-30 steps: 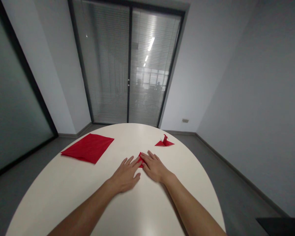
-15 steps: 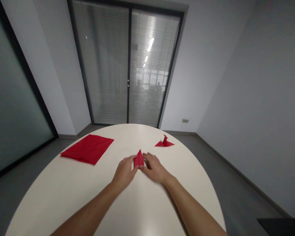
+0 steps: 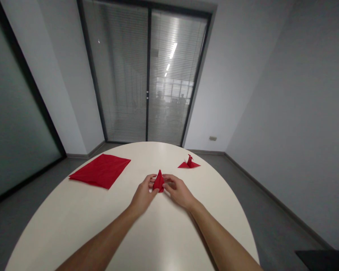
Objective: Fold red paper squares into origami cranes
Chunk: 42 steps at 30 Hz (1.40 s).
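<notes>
Two bare hands meet over a white round table, around a small folded red paper (image 3: 158,182); taking that paper as the clock's centre, the wearer sits at six. The forearms come in from seven and five o'clock, wrists angled inward. The left hand (image 3: 144,194) is clamped on the paper's left side, thumb at the lower corner and fingers curled along the edge. The right hand (image 3: 179,192) arches at three o'clock, its thumb touching the right edge and its fingers bent near the tip; whether it pinches a layer cannot be told. The paper's long axis runs twelve to six, its narrow point at twelve. A red origami crane (image 3: 189,165) sits at two o'clock, and a large red paper square (image 3: 101,171) lies at ten.
</notes>
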Each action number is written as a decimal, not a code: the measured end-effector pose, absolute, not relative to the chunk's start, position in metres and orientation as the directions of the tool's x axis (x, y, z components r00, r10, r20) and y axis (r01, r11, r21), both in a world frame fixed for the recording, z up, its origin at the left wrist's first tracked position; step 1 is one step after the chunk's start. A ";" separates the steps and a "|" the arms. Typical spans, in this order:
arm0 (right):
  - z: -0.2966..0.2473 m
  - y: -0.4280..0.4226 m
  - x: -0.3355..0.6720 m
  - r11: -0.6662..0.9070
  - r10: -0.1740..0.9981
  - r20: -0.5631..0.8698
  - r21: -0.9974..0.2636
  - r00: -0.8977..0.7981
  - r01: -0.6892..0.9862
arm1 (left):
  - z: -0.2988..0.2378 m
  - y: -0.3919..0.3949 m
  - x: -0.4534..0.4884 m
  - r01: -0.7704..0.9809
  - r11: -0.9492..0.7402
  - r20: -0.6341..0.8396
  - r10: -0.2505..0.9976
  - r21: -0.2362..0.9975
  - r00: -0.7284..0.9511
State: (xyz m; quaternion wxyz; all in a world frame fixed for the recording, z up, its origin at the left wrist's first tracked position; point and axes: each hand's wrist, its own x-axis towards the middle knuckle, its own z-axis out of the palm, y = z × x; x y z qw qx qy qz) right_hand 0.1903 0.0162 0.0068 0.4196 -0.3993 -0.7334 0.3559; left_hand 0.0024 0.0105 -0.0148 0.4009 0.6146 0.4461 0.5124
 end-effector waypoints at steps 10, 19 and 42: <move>0.002 0.021 0.192 0.286 0.929 0.265 -0.957 -0.259 0.049 | -0.002 0.007 0.006 -0.050 -0.188 0.191 0.979 0.981 0.071; 0.006 0.022 0.195 0.229 0.946 0.187 -0.963 -0.264 0.142 | -0.003 0.006 0.003 0.006 -0.148 0.146 0.983 0.989 0.113; 0.004 0.022 0.204 0.428 0.902 0.288 -0.692 -0.322 0.581 | 0.002 0.004 -0.011 0.634 -0.328 0.262 0.944 0.700 0.200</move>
